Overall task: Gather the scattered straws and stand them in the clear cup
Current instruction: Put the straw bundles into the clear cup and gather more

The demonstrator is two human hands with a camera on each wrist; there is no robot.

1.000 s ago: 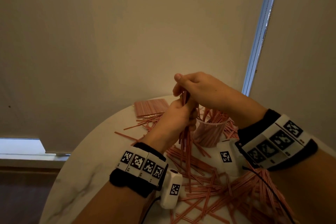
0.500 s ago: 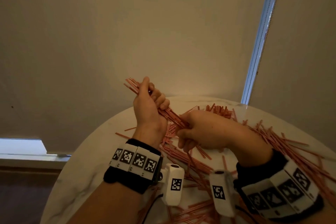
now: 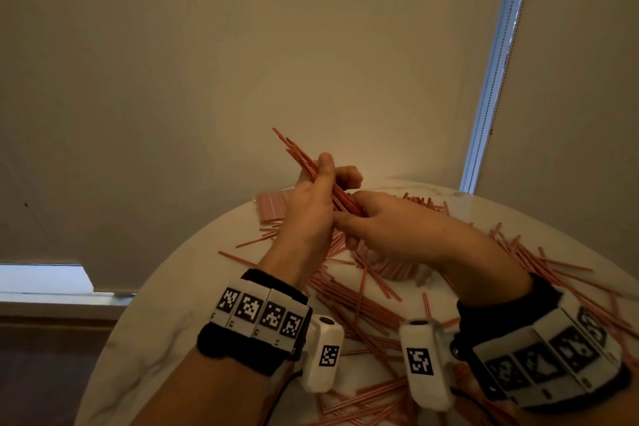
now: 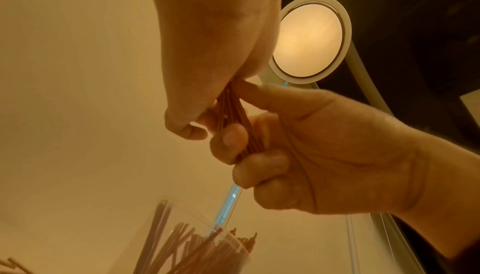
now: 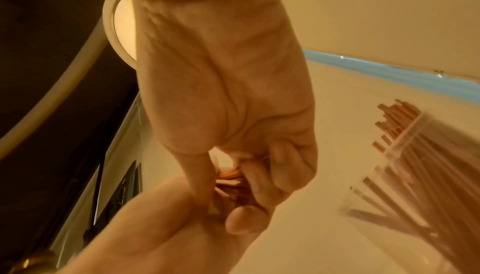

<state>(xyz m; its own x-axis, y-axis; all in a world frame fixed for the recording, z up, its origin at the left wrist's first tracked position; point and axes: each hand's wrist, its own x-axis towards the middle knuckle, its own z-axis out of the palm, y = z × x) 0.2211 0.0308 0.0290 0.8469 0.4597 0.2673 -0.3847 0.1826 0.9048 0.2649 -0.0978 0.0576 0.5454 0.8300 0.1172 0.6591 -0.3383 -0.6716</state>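
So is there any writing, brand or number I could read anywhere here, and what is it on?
No words, brands or numbers can be read in any view.
Left wristband: black-and-white square code patterns only, no letters.
Right wristband: the same kind of patterns, blurred.
Two white wrist cameras: one square code each, no text.
Straws and cup: no print visible.

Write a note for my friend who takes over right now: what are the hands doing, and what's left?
Left hand: grips a bundle of straws, tilted, raised above the table.
Right hand: pinches the bundle's lower end.
Clear cup: below the hands, already holding many straws.
Done: part of the straws are in the cup.
Left: put this bundle in, then gather the loose straws scattered over the table.
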